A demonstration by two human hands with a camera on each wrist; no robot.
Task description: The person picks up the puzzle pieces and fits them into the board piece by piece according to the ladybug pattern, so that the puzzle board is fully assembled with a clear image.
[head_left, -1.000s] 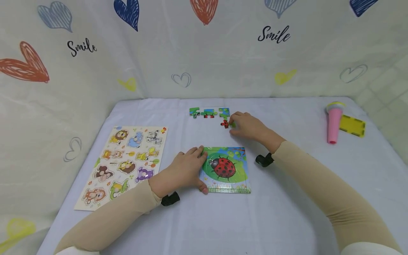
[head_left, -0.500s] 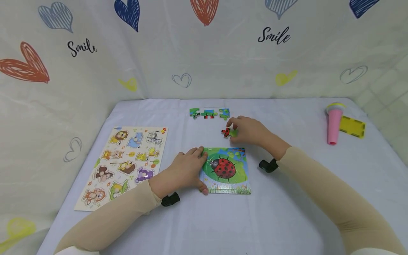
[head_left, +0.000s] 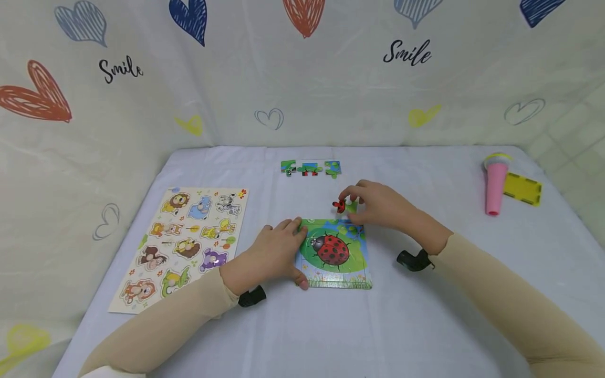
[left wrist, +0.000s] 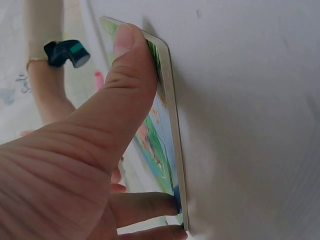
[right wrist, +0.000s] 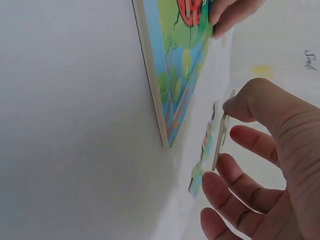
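My left hand [head_left: 276, 254] rests along the left side of a ladybug puzzle board [head_left: 333, 281], fingers extended. In the left wrist view, its thumb [left wrist: 132, 75] lies on the board's near corner and two fingertips touch the far end. Over the board's far right edge, my right hand [head_left: 385, 207] pinches a red and green puzzle piece [head_left: 340, 206] between thumb and fingers. The right wrist view shows this piece [right wrist: 220, 142] edge-on, raised and apart from the board.
Three loose puzzle pieces [head_left: 310, 168] lie in a row farther back. At left is an animal puzzle board [head_left: 194, 227]. A pink toy microphone [head_left: 494, 186] lies at the right beside a yellow rectangular plate [head_left: 525, 189]. A printed curtain [head_left: 331, 79] hangs behind the table.
My right hand has brought the red and green puzzle piece from near the back row toward me, up to the board's far edge. The left hand and the board stay put.
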